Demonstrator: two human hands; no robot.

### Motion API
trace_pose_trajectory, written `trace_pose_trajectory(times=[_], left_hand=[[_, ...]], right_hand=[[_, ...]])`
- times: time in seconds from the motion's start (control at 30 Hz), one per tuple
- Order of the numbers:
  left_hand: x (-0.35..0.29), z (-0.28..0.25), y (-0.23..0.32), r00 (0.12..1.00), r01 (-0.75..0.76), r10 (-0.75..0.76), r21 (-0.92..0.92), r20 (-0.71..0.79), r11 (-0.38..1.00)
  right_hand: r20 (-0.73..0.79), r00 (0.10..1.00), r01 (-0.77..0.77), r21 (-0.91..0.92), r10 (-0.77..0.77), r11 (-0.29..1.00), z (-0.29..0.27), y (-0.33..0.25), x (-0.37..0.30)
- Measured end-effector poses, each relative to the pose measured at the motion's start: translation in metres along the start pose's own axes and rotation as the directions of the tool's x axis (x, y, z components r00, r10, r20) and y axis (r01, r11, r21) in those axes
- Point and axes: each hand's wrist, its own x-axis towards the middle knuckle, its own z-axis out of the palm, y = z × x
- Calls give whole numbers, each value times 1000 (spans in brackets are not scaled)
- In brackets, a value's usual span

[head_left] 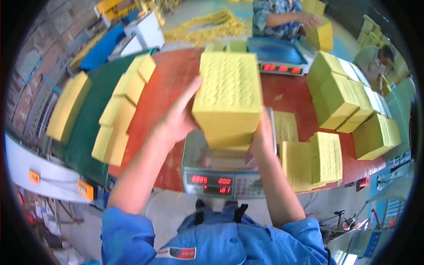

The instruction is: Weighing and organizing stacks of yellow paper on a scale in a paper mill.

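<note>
A thick stack of yellow paper [228,88] with rows of embossed marks on its top sheet stands over the digital scale [207,163]. My left hand [180,117] presses against its left side and my right hand [263,137] against its right side, so the stack is gripped between them. The fingers of my right hand are partly hidden behind the stack. Whether the stack's underside touches the scale's metal pan cannot be told. Beside my right hand, smaller yellow paper stacks [326,157] sit on the red tabletop [170,70].
A row of yellow stacks [118,110] lies at the left, near a green belt [88,106] carrying another yellow block [68,108]. More stacks [338,95] stand at the right. Across the table are a blue-topped scale [276,51] and a co-worker [282,20] touching yellow paper.
</note>
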Motion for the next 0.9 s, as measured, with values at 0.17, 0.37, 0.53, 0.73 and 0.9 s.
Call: trace_pose_trajectory(times=[0.17, 0.37, 0.53, 0.73, 0.9], left_hand=[[-1, -12, -20, 1000, 15, -15, -35, -18, 999], [-60, 15, -16, 993, 114, -114, -7, 34, 993], [-51, 15, -5, 982, 149, -165, 150, 95, 977], [-14, -5, 1, 958, 224, -264, 277, 115, 934], [-20, 10, -2, 917, 258, -338, 333, 212, 907]], right_hand=[[19, 996, 92, 18, -92, 996, -1, 7, -14], [-54, 998, -17, -30, 15, 999, -3, 8, -82], [-89, 996, -6, -154, -8, 988, -19, -7, -129], [-167, 937, -333, -151, 308, 931, -43, 2, -201], [-158, 881, -309, 524, 447, 794, -39, 24, -196]])
